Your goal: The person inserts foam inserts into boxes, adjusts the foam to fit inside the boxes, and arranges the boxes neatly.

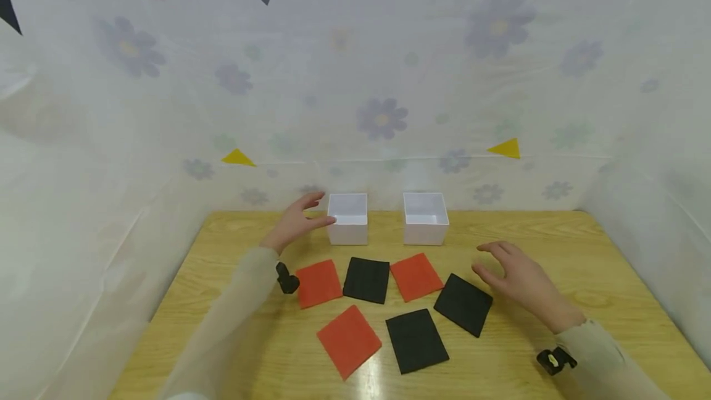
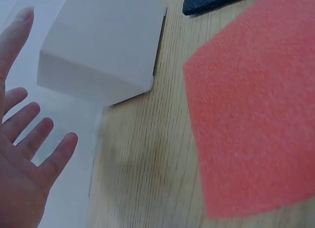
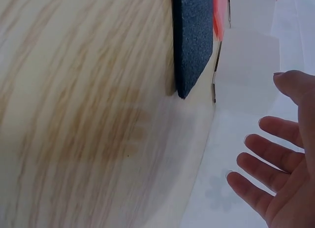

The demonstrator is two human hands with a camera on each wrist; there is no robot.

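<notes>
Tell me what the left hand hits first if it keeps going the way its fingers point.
Most likely the left white box. The left hand is open, fingers pointing right at the box's near side, seemingly just short of it, though depth is hard to judge.

Both arms reached forward, the left hand (image 1: 295,221) farther out than the right hand (image 1: 519,279), fingers of both spread and holding nothing
</notes>
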